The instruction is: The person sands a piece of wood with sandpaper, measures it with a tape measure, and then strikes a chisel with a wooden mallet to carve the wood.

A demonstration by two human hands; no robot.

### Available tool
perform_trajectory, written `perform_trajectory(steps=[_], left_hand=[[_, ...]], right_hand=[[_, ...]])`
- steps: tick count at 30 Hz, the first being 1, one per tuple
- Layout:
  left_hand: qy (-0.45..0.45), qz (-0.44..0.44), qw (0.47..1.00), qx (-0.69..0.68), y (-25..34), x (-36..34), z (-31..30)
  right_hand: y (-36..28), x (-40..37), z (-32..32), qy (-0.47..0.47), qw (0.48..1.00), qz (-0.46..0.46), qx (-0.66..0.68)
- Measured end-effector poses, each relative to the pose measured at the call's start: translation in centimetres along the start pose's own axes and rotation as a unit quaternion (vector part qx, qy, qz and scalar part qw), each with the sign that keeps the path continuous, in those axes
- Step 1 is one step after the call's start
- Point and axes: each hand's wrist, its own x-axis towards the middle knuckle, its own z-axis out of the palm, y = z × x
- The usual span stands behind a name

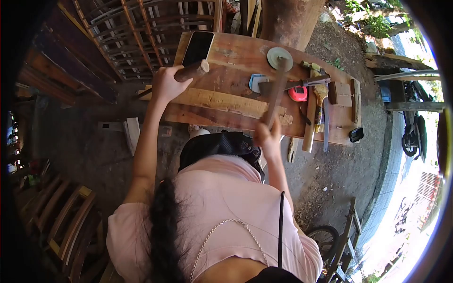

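Observation:
My left hand is closed around a thick round wooden handle above the left part of the wooden bench. The handle's far end is hidden by the hand. My right hand grips a long, narrow brownish stick-like tool, smeared by motion, raised over the bench's near edge. Its upper end overlaps a pale round disc. Below the hands, a light wooden plank lies along the bench. Right of the tool are a broad-bladed knife, a red-rimmed tape measure and a brush.
A phone lies on the bench top. Wooden blocks, a thin metal strip and a small black case sit at its right end. Wooden frames stand behind left; a tree trunk rises behind.

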Motion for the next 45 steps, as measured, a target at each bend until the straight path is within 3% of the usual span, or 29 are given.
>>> perform_trajectory(steps=[1,5,7,9,11,15,17,21,26,28,30,31,32,33,34,41,43,45], left_hand=[[-0.004,0.000,1.000,0.000,1.1,0.0,0.1],[-0.014,0.151,0.986,-0.066,8.4,-0.8,3.6],[-0.072,0.194,0.976,-0.065,12.7,-1.9,7.2],[-0.112,0.212,0.962,-0.128,17.3,-3.3,10.1],[-0.154,0.270,0.946,-0.095,20.4,-4.3,11.8],[-0.206,0.255,0.942,-0.074,22.9,-5.5,14.6],[-0.211,0.201,0.953,-0.080,23.0,-5.4,14.7],[-0.201,0.196,0.957,-0.068,22.5,-4.8,14.5],[-0.197,0.167,0.962,-0.093,22.4,-4.1,13.7],[-0.195,0.157,0.963,-0.102,22.3,-3.9,13.5],[-0.176,0.146,0.970,-0.088,22.0,-3.7,13.1],[-0.175,0.146,0.970,-0.087,21.7,-3.7,13.1],[-0.176,0.144,0.970,-0.084,21.4,-3.6,13.0],[-0.178,0.143,0.970,-0.080,21.0,-3.5,13.0],[-0.179,0.143,0.970,-0.079,20.5,-3.5,12.9],[-0.183,0.175,0.967,-0.040,16.8,-2.7,12.9],[-0.158,0.214,0.963,-0.035,16.4,-1.8,13.6],[-0.196,0.216,0.957,-0.013,16.2,0.1,13.6]], right_hand=[[0.0,0.1,-1.4,0.037,0.999,-0.019,0.027],[0.3,-1.3,-6.4,0.136,0.987,-0.048,0.065],[1.1,-2.5,-8.6,0.128,0.988,-0.052,0.069],[1.5,-3.9,-10.7,0.156,0.985,-0.033,0.062],[1.3,-5.0,-12.0,0.204,0.975,-0.042,0.071],[1.4,-7.1,-16.1,0.288,0.953,-0.064,0.066],[0.5,-8.2,-18.1,0.322,0.941,-0.093,0.038],[-3.6,-9.6,-19.2,0.467,0.868,-0.163,0.046],[-4.7,-8.9,-19.7,0.456,0.823,-0.323,0.100],[-3.9,-7.4,-16.3,0.473,0.817,-0.297,0.142],[-0.4,-6.9,-14.0,0.376,0.887,-0.245,0.108],[2.7,-6.2,-14.0,0.307,0.908,-0.280,-0.058],[2.0,-6.9,-12.6,0.194,0.966,-0.166,-0.034],[-0.6,-7.9,-9.9,0.172,0.982,-0.068,0.034],[-0.1,-7.7,-10.2,0.164,0.983,-0.082,0.025],[-1.3,-6.1,-13.5,0.267,0.944,-0.164,0.101],[-1.2,-5.9,-13.5,0.272,0.946,-0.162,0.066],[-1.2,-5.6,-13.4,0.276,0.955,-0.112,-0.013]])
